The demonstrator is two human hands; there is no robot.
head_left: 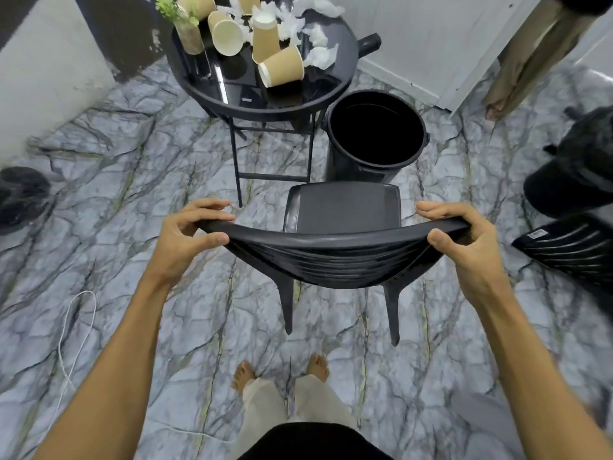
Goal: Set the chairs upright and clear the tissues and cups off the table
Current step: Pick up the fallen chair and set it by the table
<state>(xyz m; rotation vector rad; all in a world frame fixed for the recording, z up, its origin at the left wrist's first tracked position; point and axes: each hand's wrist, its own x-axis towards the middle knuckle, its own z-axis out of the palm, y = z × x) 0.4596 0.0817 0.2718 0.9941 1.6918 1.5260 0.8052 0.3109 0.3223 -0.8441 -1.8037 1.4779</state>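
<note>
A black plastic chair (341, 210) stands upright in front of me, its seat facing the table. My left hand (189, 234) grips the left end of its curved backrest and my right hand (464, 237) grips the right end. Beyond it a round black glass table (232, 91) carries several brown paper cups (282, 69), some tipped over, and crumpled white tissues (320, 56). A second black chair (570, 250) lies on its side on the floor at the right.
An open black bin (374, 134) stands right of the table, just past the chair seat. A small vase with green sprigs (185, 28) sits on the table. Another person's legs (517, 78) stand at the far right. A white cord (73, 333) lies on the marble floor at left.
</note>
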